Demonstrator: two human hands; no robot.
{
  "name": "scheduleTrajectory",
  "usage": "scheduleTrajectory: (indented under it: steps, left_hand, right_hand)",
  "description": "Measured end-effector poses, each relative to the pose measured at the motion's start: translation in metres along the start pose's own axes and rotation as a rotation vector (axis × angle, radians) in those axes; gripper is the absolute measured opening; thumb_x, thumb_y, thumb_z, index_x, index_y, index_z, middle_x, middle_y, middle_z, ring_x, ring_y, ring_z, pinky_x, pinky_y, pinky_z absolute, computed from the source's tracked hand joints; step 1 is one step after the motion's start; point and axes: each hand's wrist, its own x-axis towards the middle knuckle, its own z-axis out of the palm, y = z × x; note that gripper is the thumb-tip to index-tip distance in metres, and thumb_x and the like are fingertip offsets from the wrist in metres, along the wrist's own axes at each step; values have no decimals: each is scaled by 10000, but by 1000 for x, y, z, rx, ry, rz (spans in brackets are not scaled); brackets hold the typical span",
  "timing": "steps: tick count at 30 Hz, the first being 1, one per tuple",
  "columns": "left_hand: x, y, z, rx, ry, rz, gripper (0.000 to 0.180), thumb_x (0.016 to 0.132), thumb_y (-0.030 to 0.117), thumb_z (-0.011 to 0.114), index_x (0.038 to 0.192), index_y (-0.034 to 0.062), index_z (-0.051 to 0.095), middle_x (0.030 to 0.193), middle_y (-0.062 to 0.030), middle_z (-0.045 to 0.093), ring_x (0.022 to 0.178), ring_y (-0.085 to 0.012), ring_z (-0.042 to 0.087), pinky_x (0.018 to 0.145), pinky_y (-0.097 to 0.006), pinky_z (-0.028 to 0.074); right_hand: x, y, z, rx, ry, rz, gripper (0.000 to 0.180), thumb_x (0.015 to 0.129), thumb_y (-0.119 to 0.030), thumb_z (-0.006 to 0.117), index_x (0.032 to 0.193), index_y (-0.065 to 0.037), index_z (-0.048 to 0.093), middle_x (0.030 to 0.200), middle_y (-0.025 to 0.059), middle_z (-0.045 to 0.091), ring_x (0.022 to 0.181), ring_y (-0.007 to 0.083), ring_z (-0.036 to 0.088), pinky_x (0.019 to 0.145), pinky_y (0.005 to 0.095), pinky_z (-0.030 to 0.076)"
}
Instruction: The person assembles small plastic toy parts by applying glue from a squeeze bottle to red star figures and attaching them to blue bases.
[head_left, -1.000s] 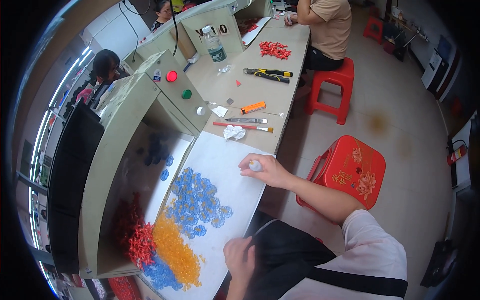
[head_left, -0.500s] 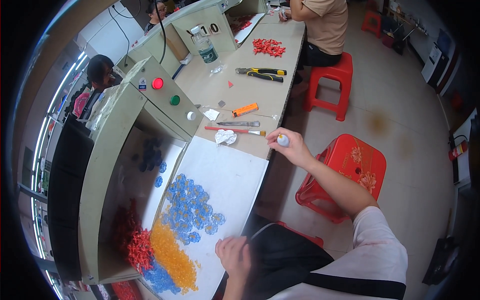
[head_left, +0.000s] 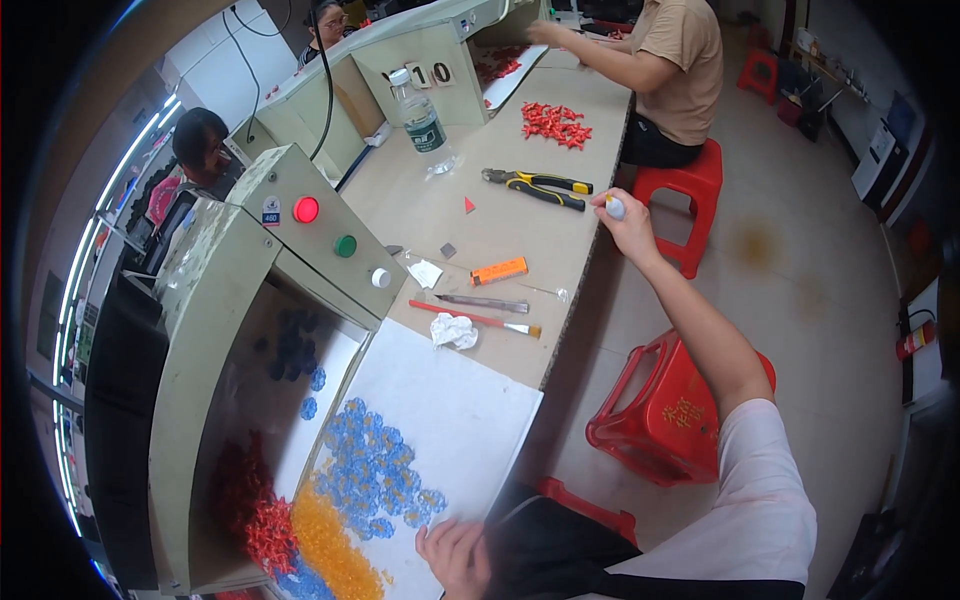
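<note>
Just off the right edge of the desk [head_left: 510,240], level with the handles of the pliers [head_left: 545,187], the right hand [head_left: 628,225] pinches a small white bottle [head_left: 614,208] between its fingers, yellow tip showing. At the lower end of that same edge, the left hand [head_left: 455,555] lies over the border of the white paper [head_left: 450,390], fingers loosely bent; its palm is hidden, so I cannot tell whether it has anything under it.

A light pinch seems best: if the bottle is soft, a hard squeeze could push something out. The tip is better kept up and clear of the desk's edge, and the forearm high enough to miss the brush [head_left: 480,317] and the pliers. The left fingers should rest softly, since a tug on the paper could shift the blue flower pieces [head_left: 370,460] lying just beside them and mix them with the yellow beads [head_left: 335,545].
</note>
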Motion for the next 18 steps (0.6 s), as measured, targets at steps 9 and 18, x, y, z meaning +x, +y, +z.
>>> scheduleTrajectory:
  steps: [9, 18]
  left_hand:
    - [94, 1, -24, -85, -62, 196, 261, 644, 32, 637, 898, 80, 604, 942, -85, 559, 941, -285, 491, 859, -415, 348]
    - [269, 32, 71, -226, -160, 475, 400, 675, 86, 647, 1056, 39, 533, 1047, -154, 476, 993, -329, 441, 850, -392, 370]
  right_hand:
    - [61, 44, 30, -111, 108, -12, 112, 713, -37, 586, 825, -39, 574, 832, 116, 595, 781, 269, 587, 699, 321, 448]
    - [109, 86, 36, -129, 253, -47, 160, 689, -42, 600, 849, -55, 592, 836, 128, 588, 811, 284, 579, 732, 330, 446]
